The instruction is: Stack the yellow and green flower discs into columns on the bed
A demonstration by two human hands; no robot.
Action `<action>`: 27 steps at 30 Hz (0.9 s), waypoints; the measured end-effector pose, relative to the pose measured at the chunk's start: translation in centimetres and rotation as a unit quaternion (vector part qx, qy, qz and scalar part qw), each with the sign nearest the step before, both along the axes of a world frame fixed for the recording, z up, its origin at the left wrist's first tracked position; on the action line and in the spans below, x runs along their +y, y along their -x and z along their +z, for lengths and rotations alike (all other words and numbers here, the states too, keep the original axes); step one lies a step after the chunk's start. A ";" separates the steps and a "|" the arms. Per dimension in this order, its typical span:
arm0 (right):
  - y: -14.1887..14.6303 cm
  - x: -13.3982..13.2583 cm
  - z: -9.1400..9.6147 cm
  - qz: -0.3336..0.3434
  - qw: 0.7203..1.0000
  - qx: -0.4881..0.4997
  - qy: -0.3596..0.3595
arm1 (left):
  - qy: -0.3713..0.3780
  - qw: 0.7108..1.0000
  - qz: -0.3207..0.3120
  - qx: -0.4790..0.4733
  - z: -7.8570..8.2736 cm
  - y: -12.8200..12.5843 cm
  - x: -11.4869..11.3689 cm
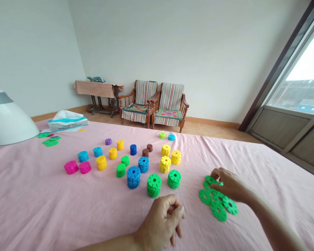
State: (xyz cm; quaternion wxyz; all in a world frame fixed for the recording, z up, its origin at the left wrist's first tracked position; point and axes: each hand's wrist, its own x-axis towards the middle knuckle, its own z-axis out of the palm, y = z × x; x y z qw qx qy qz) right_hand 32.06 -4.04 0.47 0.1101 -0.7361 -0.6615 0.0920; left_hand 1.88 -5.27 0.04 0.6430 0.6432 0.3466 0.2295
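Note:
My right hand (229, 184) is over a loose spread of flat green notched discs (205, 197) on the right. Its thumb and fingers are apart above the upper green disc (209, 180); whether they touch it I cannot tell. Near the front edge, my left hand (161, 221) is curled closed, with nothing visible in it. Just beyond it stand two stacks of green discs, the nearer green stack (154, 185) and the other green stack (174, 179). Blue stacks (133, 177) and yellow stacks (165, 164) stand behind them.
Smaller stacks spread leftward, including pink stacks (71, 167), orange-yellow stacks (101, 162) and brown stacks (145, 152). A tissue box (68, 122), loose discs (51, 141) and a white appliance (10, 122) lie far left. Pink cloth (42, 202) covers the surface. Two wooden chairs (170, 104) stand beyond.

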 end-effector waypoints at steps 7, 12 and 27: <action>0.8 -0.1 0.4 -0.008 0.999 0.043 -0.023 | -0.004 1.000 -0.003 0.004 0.3 -0.1 0.0; 3.1 0.2 1.1 -0.024 0.984 0.139 -0.109 | -0.006 1.000 -0.004 0.002 0.3 -0.1 -0.1; 12.8 0.6 1.5 0.090 0.935 0.281 -0.199 | -0.010 1.000 -0.006 0.010 0.4 -0.1 -0.2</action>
